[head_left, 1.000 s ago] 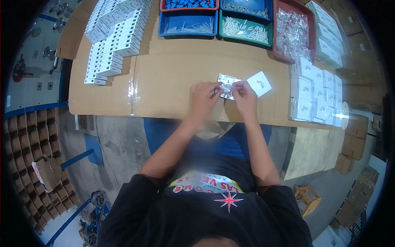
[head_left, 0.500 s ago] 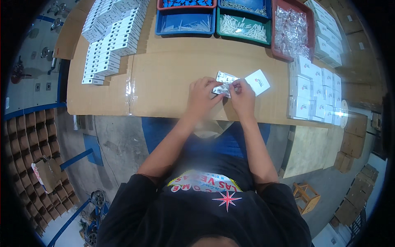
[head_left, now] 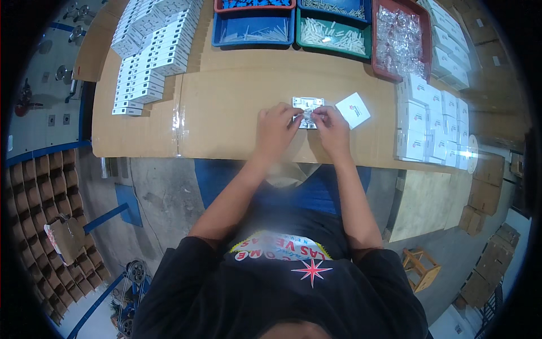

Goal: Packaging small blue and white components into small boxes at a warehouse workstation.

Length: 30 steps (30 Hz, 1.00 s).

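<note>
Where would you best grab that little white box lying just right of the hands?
Probably by its two opposite side edges, coming from above. The little white box lies flat on the cardboard tabletop, turned at an angle, with bare space around it, apart from the right hand.

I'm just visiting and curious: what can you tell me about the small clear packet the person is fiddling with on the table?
The small clear packet looks like a shiny transparent plastic bag, roughly rectangular, lying flat on the brown cardboard-covered table. Its contents are too small to make out. The left hand and right hand both pinch its near edge, and its far edge is free. A white card lies just to its right.
</note>
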Each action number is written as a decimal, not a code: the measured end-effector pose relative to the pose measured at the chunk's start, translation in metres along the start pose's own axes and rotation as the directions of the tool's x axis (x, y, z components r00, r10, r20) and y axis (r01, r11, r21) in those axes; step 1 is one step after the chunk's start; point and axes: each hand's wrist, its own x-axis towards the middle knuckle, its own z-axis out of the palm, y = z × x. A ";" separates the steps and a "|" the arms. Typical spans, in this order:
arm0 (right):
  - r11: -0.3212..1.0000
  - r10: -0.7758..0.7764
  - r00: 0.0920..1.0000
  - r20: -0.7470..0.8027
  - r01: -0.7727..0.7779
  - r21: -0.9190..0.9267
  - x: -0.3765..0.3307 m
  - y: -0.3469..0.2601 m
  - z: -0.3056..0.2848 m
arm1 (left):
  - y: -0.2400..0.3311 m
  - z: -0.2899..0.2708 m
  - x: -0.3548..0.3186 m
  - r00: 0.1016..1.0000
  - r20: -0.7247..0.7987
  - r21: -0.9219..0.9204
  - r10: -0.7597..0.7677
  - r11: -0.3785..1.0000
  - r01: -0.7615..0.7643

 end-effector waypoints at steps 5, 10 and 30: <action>0.977 -0.171 0.984 0.055 0.176 -0.117 0.004 0.001 -0.006 | 0.002 -0.001 0.002 0.999 -0.024 0.036 0.025 0.999 -0.024; 0.992 -0.098 0.995 0.032 0.100 -0.070 0.005 0.002 -0.005 | 0.001 -0.002 -0.001 0.995 -0.044 0.057 0.087 0.995 -0.085; 0.860 -0.333 0.941 0.059 0.329 -0.389 0.006 0.005 -0.006 | 0.004 -0.004 -0.003 0.991 0.000 0.123 0.136 0.983 -0.135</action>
